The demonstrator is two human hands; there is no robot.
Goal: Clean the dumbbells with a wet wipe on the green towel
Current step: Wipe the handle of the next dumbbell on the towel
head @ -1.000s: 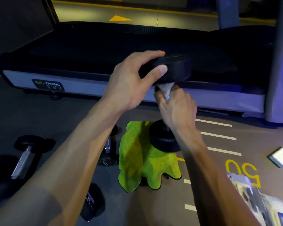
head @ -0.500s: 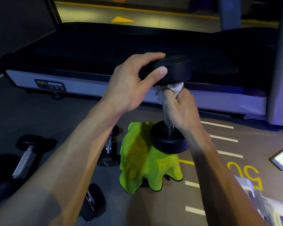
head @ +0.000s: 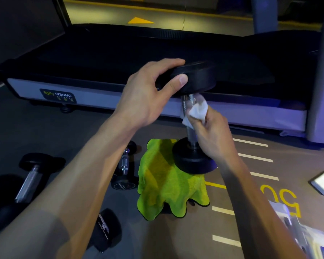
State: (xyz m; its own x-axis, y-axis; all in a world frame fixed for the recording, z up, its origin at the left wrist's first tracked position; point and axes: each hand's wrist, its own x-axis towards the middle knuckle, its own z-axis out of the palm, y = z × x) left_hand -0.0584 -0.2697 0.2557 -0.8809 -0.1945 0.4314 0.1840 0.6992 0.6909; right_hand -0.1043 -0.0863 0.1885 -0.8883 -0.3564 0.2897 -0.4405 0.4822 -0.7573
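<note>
Our right hand [head: 211, 131] had slid the crumpled white wet wipe [head: 196, 111] off the shiny bar, which now showed bare. Our left hand [head: 148, 98] curled around the top of the black round-ended dumbbell [head: 193, 157], standing upright, probably on the bright green towel [head: 163, 187]. The bar looked nearly done.

Both bare forearms reach forward from the lower edge of the view. The left hand [head: 148, 98] curls its fingers and thumb over the black round upper head of an upright dumbbell [head: 196, 77]. The right hand [head: 209, 131], lower, pinches a crumpled white wet wipe [head: 197, 111] against its chrome handle.
</note>
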